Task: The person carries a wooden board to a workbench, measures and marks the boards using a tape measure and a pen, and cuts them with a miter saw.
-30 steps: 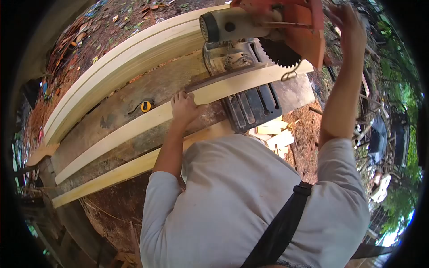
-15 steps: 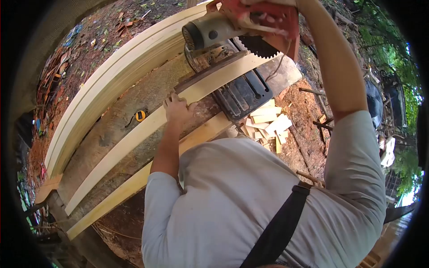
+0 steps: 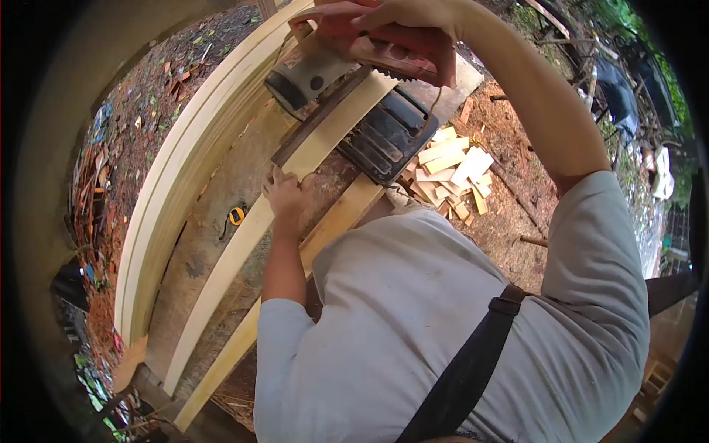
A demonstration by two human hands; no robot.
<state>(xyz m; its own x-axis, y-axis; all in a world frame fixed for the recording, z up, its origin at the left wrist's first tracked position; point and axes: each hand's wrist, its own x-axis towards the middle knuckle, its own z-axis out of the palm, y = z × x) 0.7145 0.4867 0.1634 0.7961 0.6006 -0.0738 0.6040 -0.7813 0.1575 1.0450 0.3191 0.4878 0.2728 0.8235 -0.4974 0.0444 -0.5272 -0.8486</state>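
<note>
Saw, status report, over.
Left hand on board. Right hand gripping saw. Blade teeth close to board, contact unclear. Tape measure beside board, away from blade.

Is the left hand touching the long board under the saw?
Touching: the head view shows the left hand laid across the board, fingers bent at its far edge.

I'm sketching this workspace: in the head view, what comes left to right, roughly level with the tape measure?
Stacked boards, yellow tape measure, left hand, board nearest the shirt, wood offcuts.

Worn wooden bench (image 3: 196, 255), yellow tape measure (image 3: 236, 215), long pale boards (image 3: 227, 272), slotted black base (image 3: 378, 144)
</note>
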